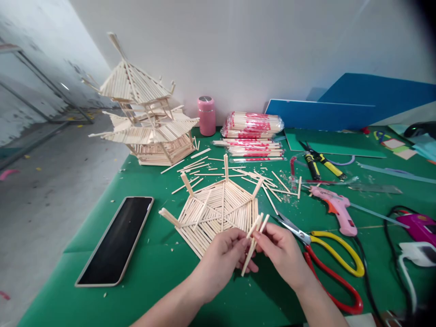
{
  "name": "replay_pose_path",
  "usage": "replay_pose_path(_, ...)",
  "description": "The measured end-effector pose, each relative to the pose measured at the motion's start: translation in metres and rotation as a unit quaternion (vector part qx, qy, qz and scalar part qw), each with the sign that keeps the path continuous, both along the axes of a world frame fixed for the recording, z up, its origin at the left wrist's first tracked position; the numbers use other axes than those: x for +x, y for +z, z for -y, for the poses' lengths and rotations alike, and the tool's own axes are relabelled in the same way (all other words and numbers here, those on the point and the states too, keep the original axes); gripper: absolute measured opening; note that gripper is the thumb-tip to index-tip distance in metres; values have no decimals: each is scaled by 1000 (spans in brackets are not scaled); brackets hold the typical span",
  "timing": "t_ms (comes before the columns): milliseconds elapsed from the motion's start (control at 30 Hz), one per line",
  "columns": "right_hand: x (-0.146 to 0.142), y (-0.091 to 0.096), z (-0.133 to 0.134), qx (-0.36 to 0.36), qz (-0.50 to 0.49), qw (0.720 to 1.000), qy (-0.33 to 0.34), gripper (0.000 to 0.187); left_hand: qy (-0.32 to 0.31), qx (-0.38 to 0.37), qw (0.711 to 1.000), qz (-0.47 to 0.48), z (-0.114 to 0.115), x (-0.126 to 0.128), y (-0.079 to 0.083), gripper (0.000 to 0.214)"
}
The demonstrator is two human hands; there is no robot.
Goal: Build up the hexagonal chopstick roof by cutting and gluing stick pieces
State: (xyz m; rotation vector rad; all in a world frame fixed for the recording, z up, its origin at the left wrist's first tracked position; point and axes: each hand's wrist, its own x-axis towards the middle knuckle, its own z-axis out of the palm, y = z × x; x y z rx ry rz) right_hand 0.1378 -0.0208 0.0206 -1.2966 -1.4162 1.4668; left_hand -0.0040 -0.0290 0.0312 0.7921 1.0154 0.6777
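Several short wooden sticks (251, 253) are pinched between my two hands, close to the near right edge of a flat stick base. My left hand (226, 254) grips them from the left, with its thumb on top. From the right, my right hand (279, 247) closes its thumb and fingers on the sticks' upper part. The many-sided stick base (204, 213) lies on the green table, with several short posts standing at its corners; part of it is hidden behind my left hand. Scissors (323, 243) with yellow and red handles lie just right of my right hand.
A pagoda model (146, 113) of sticks stands at back left, beside a pink flask (206, 116) and packed chopsticks (254, 131). Loose cut sticks (269, 181) lie behind the base. A phone (116, 240) lies left; a glue gun (335, 206) and pliers (320, 161) lie right.
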Motion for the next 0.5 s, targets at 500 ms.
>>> replay_pose_path(500, -8, -9, -13, -9, 48, 999, 5, 26, -26, -86, 991, 101, -15, -11, -15, 18)
